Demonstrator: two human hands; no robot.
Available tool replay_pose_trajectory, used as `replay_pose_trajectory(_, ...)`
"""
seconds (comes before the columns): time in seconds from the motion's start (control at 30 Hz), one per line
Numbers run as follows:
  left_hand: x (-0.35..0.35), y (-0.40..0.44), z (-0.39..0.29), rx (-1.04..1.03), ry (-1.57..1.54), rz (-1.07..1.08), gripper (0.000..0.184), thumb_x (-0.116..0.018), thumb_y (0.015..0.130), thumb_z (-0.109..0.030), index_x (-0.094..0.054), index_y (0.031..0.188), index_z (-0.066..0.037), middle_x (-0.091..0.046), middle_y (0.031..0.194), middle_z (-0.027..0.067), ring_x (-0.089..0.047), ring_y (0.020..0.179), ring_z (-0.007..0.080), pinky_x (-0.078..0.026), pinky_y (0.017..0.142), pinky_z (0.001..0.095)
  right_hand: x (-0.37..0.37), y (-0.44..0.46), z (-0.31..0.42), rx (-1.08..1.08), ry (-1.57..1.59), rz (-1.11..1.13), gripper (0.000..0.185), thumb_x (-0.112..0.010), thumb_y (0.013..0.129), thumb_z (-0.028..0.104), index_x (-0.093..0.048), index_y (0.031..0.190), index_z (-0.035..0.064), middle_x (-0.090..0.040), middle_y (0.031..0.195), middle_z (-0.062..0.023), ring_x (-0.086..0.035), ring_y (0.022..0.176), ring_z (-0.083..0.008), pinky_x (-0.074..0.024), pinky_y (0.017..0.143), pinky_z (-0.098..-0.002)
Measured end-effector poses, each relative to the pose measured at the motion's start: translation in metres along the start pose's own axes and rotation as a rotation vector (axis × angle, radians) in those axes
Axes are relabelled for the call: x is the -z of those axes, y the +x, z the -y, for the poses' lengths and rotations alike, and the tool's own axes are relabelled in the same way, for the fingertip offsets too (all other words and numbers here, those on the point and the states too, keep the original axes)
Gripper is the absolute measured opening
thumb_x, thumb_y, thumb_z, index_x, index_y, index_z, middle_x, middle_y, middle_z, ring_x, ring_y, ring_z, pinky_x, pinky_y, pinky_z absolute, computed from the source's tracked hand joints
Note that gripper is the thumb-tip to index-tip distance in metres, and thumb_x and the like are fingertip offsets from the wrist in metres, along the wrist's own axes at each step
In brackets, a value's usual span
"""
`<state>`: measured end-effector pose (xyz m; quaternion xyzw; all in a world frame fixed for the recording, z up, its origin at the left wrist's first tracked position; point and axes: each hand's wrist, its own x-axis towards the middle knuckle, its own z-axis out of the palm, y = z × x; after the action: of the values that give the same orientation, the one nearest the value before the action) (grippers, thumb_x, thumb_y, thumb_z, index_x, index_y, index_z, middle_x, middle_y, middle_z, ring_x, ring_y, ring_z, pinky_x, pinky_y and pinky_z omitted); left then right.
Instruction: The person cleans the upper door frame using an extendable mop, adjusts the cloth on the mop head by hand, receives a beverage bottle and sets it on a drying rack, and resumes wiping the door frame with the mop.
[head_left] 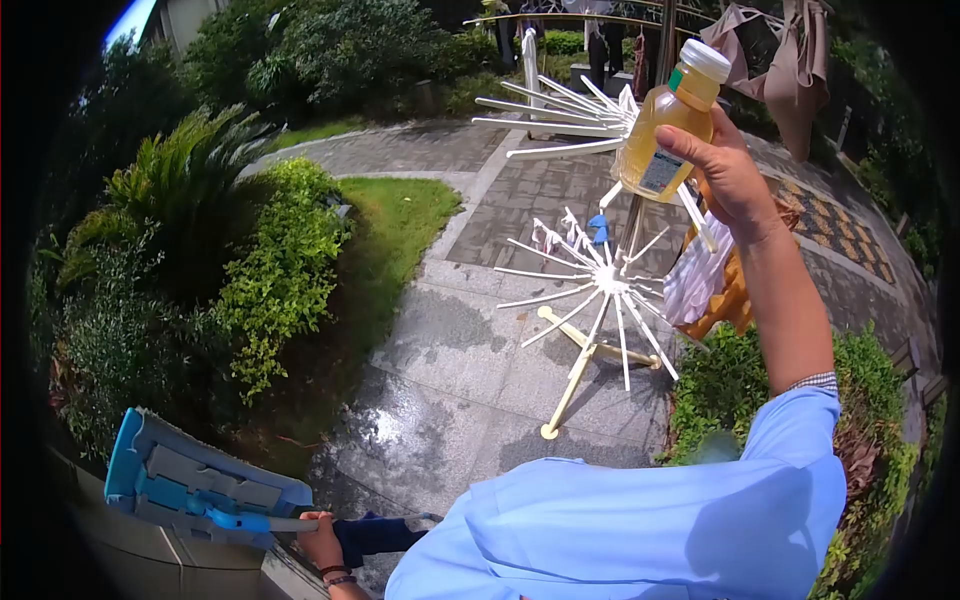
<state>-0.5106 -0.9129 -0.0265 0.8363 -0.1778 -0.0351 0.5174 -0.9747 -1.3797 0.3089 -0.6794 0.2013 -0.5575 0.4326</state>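
My right hand [738,172] is raised at the upper right, its fingers wrapped round a clear plastic bottle [648,150]. The bottle holds yellow liquid, has a white cap and leans slightly to the right. Down at the lower left, my left hand [320,545] is closed round the pale handle of a flat mop [165,492], close to its head. The mop's blue and grey underside plate faces me, with a pad along its edge. Behind the bottle stands a white folding drying rack [608,280] with spread arms in two tiers, partly hidden by the bottle.
The rack's tripod legs [568,390] stand on grey stone paving [440,340] with wet patches. White and orange cloths [715,280] hang at its right. Brown clothing [795,80] hangs farther back. Shrubs [285,270] and grass border the left, and another bush [720,390] the right.
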Motion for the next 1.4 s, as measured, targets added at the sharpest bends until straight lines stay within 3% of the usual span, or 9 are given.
replay_pose_trajectory(0.13, -0.006, -0.004, -0.001, -0.013, 0.0, -0.021, 0.01, -0.06, 0.08, -0.006, -0.052, 0.077, -0.001, -0.064, 0.074, 0.0105, -0.061, 0.072, 0.0175, -0.05, 0.072, 0.031, 0.04, 0.113, -0.039, -0.044, -0.257, -0.114, 0.062, -0.085, 0.072, 0.029, -0.05, 0.117, 0.0048, -0.061, 0.111, -0.0092, -0.062, 0.1, -0.0198, -0.0517, 0.084, -0.0364)
replay_pose_trajectory(0.23, -0.004, -0.012, 0.001, 0.027, 0.058, -0.053, 0.009, -0.059, 0.081, -0.005, -0.052, 0.078, -0.001, -0.063, 0.075, 0.0101, -0.06, 0.073, 0.017, -0.049, 0.073, 0.0307, 0.076, 0.193, -0.111, -0.066, -0.412, -0.225, 0.064, -0.087, 0.069, 0.028, -0.051, 0.116, 0.0032, -0.064, 0.108, -0.0099, -0.063, 0.097, -0.0205, -0.0515, 0.083, -0.0375)
replay_pose_trajectory(0.4, 0.007, -0.033, 0.007, 0.137, 0.001, -0.164, 0.01, -0.06, 0.081, -0.006, -0.052, 0.078, -0.002, -0.062, 0.076, 0.0087, -0.06, 0.075, 0.0167, -0.049, 0.075, 0.0309, 0.093, 0.229, -0.158, -0.207, -0.76, -0.338, 0.07, -0.087, 0.066, 0.035, -0.055, 0.117, 0.0003, -0.064, 0.112, -0.0155, -0.064, 0.099, -0.0259, -0.0495, 0.086, -0.0382)
replay_pose_trajectory(0.57, 0.015, -0.047, 0.011, 0.173, -0.056, -0.242, 0.01, -0.06, 0.083, -0.002, -0.05, 0.08, -0.004, -0.061, 0.077, 0.0076, -0.059, 0.075, 0.0152, -0.049, 0.076, 0.0284, 0.106, 0.233, -0.195, -0.268, -1.077, -0.558, 0.079, -0.086, 0.059, 0.049, -0.059, 0.115, 0.0002, -0.064, 0.116, -0.021, -0.062, 0.108, -0.0333, -0.0482, 0.092, -0.0393)
replay_pose_trajectory(0.67, 0.028, -0.037, 0.048, 0.122, -0.255, -0.25, 0.012, -0.06, 0.083, 0.0, -0.05, 0.08, -0.005, -0.059, 0.076, 0.0064, -0.059, 0.073, 0.015, -0.049, 0.074, 0.0279, 0.108, 0.233, -0.194, -0.301, -1.112, -0.518, 0.084, -0.081, 0.061, 0.057, -0.058, 0.118, 0.0002, -0.062, 0.118, -0.0224, -0.061, 0.11, -0.035, -0.0476, 0.094, -0.0418)
replay_pose_trajectory(0.77, 0.035, -0.031, 0.063, 0.144, -0.224, -0.273, 0.014, -0.06, 0.083, 0.003, -0.049, 0.08, -0.005, -0.057, 0.075, 0.0054, -0.058, 0.071, 0.0153, -0.05, 0.073, 0.0279, 0.097, 0.225, -0.179, -0.331, -1.204, -0.509, 0.085, -0.075, 0.064, 0.064, -0.057, 0.118, 0.0, -0.061, 0.12, -0.0229, -0.06, 0.112, -0.0357, -0.0472, 0.094, -0.0438)
replay_pose_trajectory(1.07, 0.031, -0.021, 0.061, 0.145, -0.178, -0.318, 0.014, -0.06, 0.083, 0.003, -0.048, 0.08, -0.005, -0.057, 0.074, 0.0062, -0.058, 0.07, 0.0152, -0.05, 0.072, 0.0284, 0.103, 0.214, -0.178, -0.398, -1.332, -0.388, 0.094, -0.067, 0.07, 0.065, -0.039, 0.129, -0.0023, -0.058, 0.123, -0.0261, -0.059, 0.114, -0.0376, -0.0441, 0.097, -0.0443)
replay_pose_trajectory(1.17, 0.029, -0.017, 0.063, 0.144, -0.239, -0.305, 0.013, -0.06, 0.084, 0.001, -0.049, 0.08, -0.005, -0.057, 0.074, 0.006, -0.058, 0.07, 0.0149, -0.05, 0.072, 0.0278, 0.106, 0.209, -0.183, -0.371, -1.348, -0.403, 0.098, -0.072, 0.067, 0.066, -0.035, 0.13, -0.0001, -0.061, 0.119, -0.0242, -0.061, 0.109, -0.0361, -0.047, 0.092, -0.0461)
replay_pose_trajectory(1.4, 0.023, -0.016, 0.052, 0.105, -0.196, -0.254, 0.014, -0.06, 0.084, -0.001, -0.049, 0.078, -0.005, -0.056, 0.073, 0.0052, -0.057, 0.071, 0.0147, -0.049, 0.072, 0.0275, 0.109, 0.198, -0.174, -0.341, -1.293, -0.409, 0.104, -0.072, 0.065, 0.069, -0.035, 0.13, -0.0038, -0.058, 0.121, -0.0287, -0.059, 0.112, -0.0401, -0.0461, 0.094, -0.0449)
